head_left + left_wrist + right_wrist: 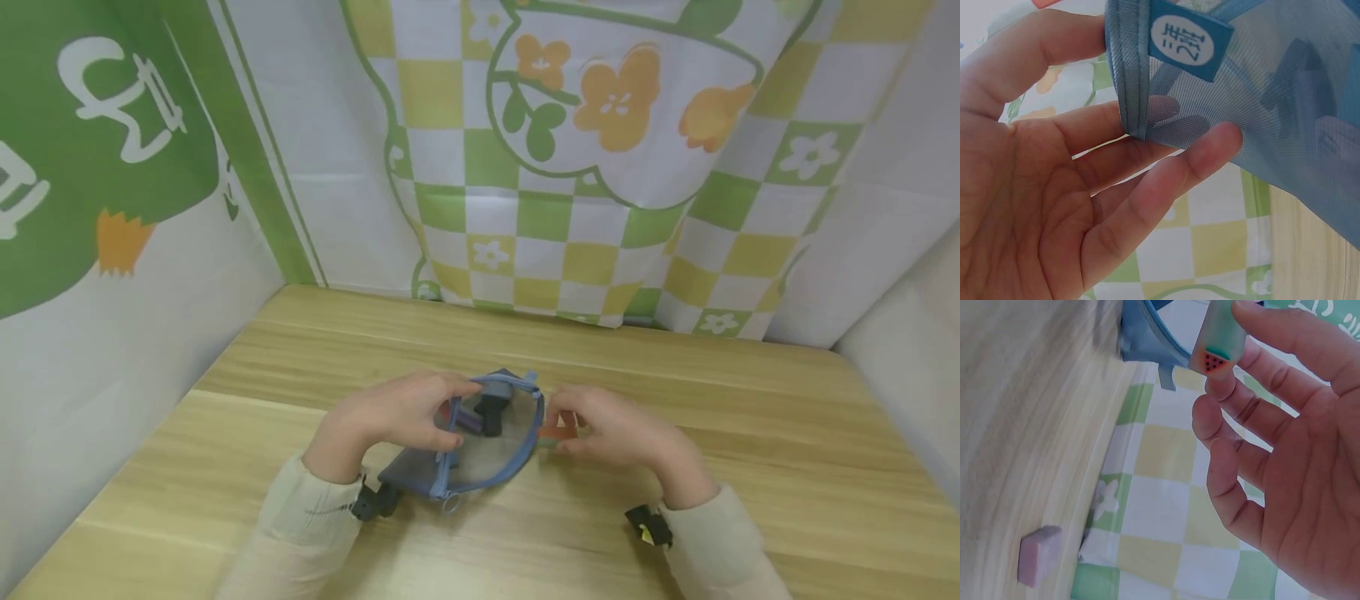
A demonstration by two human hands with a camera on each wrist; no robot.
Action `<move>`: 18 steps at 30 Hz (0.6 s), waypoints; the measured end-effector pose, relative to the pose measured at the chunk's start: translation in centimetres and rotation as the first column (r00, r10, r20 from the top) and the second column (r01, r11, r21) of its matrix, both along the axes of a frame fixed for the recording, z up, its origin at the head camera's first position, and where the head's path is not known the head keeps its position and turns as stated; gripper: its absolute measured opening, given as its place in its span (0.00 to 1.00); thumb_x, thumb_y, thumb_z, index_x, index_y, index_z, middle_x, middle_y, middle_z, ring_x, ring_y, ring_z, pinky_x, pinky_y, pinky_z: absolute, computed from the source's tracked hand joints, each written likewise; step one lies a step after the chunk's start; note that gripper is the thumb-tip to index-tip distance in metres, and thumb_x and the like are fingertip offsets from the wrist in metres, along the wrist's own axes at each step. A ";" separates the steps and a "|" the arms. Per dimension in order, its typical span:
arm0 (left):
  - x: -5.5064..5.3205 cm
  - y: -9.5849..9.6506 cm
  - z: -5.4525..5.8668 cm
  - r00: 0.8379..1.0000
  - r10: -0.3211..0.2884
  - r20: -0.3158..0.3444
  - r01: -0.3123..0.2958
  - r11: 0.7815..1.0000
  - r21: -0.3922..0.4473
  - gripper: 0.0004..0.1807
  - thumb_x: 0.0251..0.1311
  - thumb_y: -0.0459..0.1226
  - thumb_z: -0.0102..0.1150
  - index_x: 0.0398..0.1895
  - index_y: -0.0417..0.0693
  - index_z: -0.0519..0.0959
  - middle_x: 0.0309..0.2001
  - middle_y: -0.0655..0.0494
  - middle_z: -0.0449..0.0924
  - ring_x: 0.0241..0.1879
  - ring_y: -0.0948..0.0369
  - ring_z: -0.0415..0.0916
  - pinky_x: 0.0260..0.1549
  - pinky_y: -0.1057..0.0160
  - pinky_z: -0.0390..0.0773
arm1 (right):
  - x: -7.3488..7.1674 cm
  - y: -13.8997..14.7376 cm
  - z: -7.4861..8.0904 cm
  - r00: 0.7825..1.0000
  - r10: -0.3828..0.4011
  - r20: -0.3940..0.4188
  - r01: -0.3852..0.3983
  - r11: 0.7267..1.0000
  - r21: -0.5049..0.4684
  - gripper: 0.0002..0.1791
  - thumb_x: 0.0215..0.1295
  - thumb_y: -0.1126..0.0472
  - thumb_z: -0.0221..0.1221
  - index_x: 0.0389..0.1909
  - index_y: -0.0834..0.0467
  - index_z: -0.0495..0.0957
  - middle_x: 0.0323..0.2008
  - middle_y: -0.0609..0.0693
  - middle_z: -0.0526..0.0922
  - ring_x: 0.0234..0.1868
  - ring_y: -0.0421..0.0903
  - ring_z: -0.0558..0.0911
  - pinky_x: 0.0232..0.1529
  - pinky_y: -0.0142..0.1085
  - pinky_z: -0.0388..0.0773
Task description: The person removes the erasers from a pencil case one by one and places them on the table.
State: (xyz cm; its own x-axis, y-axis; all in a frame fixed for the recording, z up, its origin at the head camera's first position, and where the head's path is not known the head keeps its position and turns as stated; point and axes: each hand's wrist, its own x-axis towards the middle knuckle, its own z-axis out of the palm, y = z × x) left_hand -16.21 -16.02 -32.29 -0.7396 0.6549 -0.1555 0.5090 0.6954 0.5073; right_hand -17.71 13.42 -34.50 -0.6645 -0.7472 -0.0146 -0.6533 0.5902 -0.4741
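Observation:
A blue mesh zip pouch [501, 467] lies on the table with its zipped mouth open toward the right. Its rim is held by my left hand [408, 417], and some of those fingers show behind the mesh in the left wrist view. A white-and-blue label [1188, 40] sits by that edge. Through the mesh appear a dark object [491, 412] and a purplish stick-like item [468, 419]. Just right of the mouth, my right hand [611, 425] pinches a small translucent green piece with a watermelon-slice print [1215, 361]; its kind is unclear.
A small pink block [1040, 556] lies on the wooden table [600, 533] in the right wrist view. Behind the table hangs a checkered floral cloth [543, 212], and a green-and-white cloth [172, 250] covers the left side. Dark wrist devices [649, 527] sit at the cuffs.

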 end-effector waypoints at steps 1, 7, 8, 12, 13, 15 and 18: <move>0.0 0.0 0.0 1.000 -0.001 -0.001 0.001 1.000 0.000 0.37 0.57 0.39 0.63 0.71 0.37 0.66 0.59 0.46 0.74 0.30 0.65 0.68 0.31 0.65 0.71 | 0.0 0.1 0.0 1.000 0.001 -0.010 -0.001 1.000 -0.004 0.09 0.57 0.64 0.66 0.37 0.51 0.78 0.31 0.42 0.76 0.34 0.41 0.74 0.36 0.31 0.72; -0.1 0.1 0.0 1.000 -0.008 0.004 0.008 1.000 0.003 0.37 0.58 0.39 0.63 0.71 0.37 0.67 0.59 0.45 0.74 0.29 0.66 0.68 0.31 0.66 0.70 | -0.3 1.1 0.3 1.000 -0.013 -0.013 0.013 1.000 -0.016 0.09 0.58 0.64 0.66 0.37 0.51 0.78 0.31 0.43 0.75 0.34 0.41 0.73 0.37 0.32 0.72; -0.1 0.1 0.0 1.000 -0.010 0.005 0.010 1.000 0.004 0.37 0.58 0.39 0.63 0.71 0.37 0.67 0.59 0.45 0.74 0.29 0.66 0.68 0.31 0.66 0.71 | -0.4 1.3 0.4 1.000 -0.015 -0.012 0.015 1.000 -0.017 0.09 0.59 0.65 0.65 0.37 0.51 0.77 0.31 0.43 0.75 0.34 0.41 0.73 0.37 0.32 0.72; -0.1 0.1 0.0 1.000 -0.014 0.006 0.014 1.000 0.009 0.37 0.58 0.38 0.64 0.71 0.36 0.67 0.58 0.46 0.75 0.29 0.66 0.68 0.31 0.66 0.71 | -0.5 1.8 0.6 1.000 -0.017 -0.024 0.017 1.000 -0.024 0.09 0.58 0.65 0.66 0.37 0.52 0.77 0.30 0.43 0.75 0.34 0.39 0.73 0.37 0.32 0.72; -0.1 0.1 0.0 1.000 -0.015 0.007 0.015 1.000 0.010 0.37 0.58 0.38 0.64 0.71 0.37 0.67 0.57 0.46 0.75 0.29 0.66 0.68 0.30 0.66 0.71 | -0.6 2.0 0.7 1.000 -0.021 -0.022 0.020 0.999 -0.028 0.09 0.58 0.65 0.66 0.36 0.52 0.77 0.30 0.43 0.75 0.34 0.40 0.73 0.36 0.32 0.72; -0.1 0.1 0.0 1.000 -0.012 0.011 0.012 1.000 0.011 0.37 0.58 0.38 0.64 0.71 0.37 0.67 0.57 0.47 0.75 0.30 0.66 0.68 0.30 0.66 0.71 | -0.7 2.3 0.8 0.999 -0.031 -0.013 0.030 0.999 -0.030 0.09 0.58 0.66 0.67 0.36 0.52 0.77 0.30 0.43 0.75 0.33 0.40 0.73 0.35 0.32 0.72; -0.1 0.0 0.0 1.000 -0.009 0.011 0.009 1.000 0.012 0.37 0.58 0.38 0.64 0.71 0.37 0.67 0.57 0.47 0.75 0.29 0.66 0.68 0.30 0.66 0.71 | -0.7 2.7 1.0 0.999 -0.048 0.004 0.048 0.998 -0.033 0.09 0.59 0.66 0.66 0.36 0.52 0.77 0.29 0.44 0.75 0.32 0.41 0.72 0.34 0.32 0.72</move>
